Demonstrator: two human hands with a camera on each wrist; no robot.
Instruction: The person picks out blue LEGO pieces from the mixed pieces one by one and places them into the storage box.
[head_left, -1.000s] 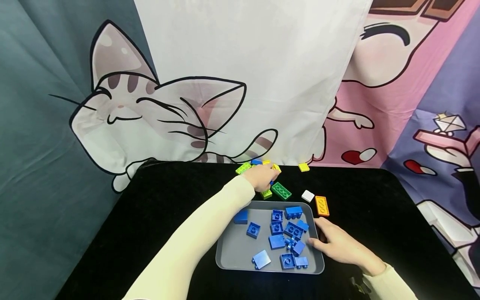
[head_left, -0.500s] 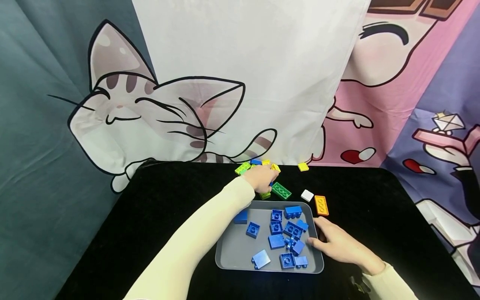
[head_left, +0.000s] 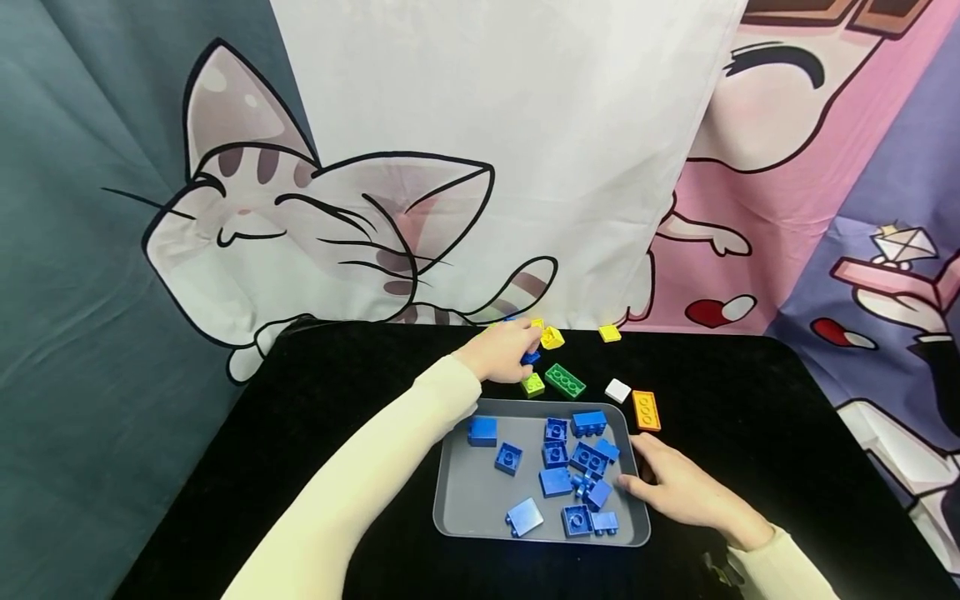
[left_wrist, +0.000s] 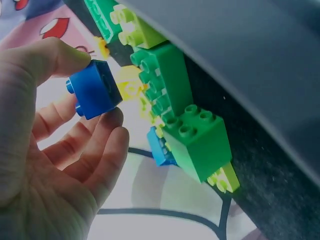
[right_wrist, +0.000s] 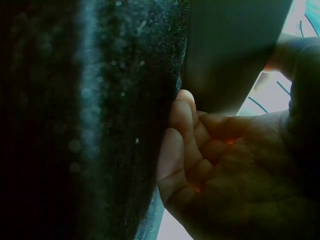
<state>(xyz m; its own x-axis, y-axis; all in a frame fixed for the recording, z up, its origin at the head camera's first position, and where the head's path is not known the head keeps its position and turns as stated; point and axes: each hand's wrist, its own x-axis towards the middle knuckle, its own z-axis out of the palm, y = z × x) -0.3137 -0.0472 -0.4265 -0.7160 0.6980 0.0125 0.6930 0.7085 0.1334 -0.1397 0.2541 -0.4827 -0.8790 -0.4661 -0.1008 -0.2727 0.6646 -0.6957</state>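
Observation:
My left hand [head_left: 501, 352] is past the far rim of the grey tray [head_left: 467, 535], pinching a blue toy building brick [left_wrist: 95, 90] between thumb and fingertips. In the left wrist view, green bricks [left_wrist: 200, 145] and a lime brick [left_wrist: 140, 31] lie beyond it. At the tray's right side, my right hand [head_left: 686, 492] holds the edge, thumb over the rim and fingers along the outer wall. The right wrist view shows these fingers [right_wrist: 172, 155] bent against the black cloth beside the tray. Several blue bricks [head_left: 555, 482] lie scattered in the tray, mostly toward its right half.
Behind the tray lie a green brick [head_left: 565, 382], a lime brick [head_left: 533, 385], a white brick [head_left: 617, 391], an orange brick [head_left: 646, 410] and yellow bricks [head_left: 609, 333]. A printed cat curtain [head_left: 420, 233] hangs behind the black table [head_left: 360, 367].
My left hand has drawn slightly left with the blue brick, which shows more now. The yellow brick beside it is uncovered. My right hand stays at the tray's edge.

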